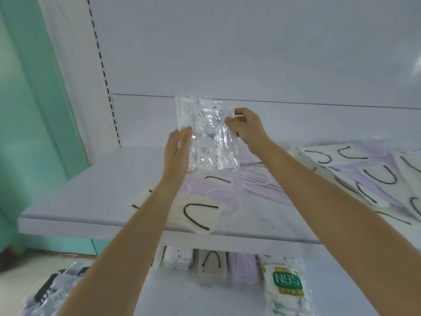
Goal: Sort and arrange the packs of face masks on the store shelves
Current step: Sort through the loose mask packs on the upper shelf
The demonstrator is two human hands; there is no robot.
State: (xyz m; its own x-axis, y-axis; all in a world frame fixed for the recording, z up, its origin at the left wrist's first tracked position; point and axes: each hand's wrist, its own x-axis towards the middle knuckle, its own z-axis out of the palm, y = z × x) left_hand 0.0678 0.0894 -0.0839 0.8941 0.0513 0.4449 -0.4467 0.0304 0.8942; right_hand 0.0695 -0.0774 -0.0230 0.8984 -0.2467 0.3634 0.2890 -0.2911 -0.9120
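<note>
— Pinched in your right hand [247,131], braced by your flat left hand [177,153], the clear plastic pack of printed white masks [211,137] stands above the pale shelf [91,197].
— Loose lilac masks [257,181] and cream masks with black loops [196,213] crowd the shelf underneath you.

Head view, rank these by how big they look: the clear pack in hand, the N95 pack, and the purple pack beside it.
1. clear pack, plainly largest.
2. N95 pack, though the frame's bottom edge cuts it off, so its full size is unsure.
3. purple pack, its top hidden under the shelf.
</note>
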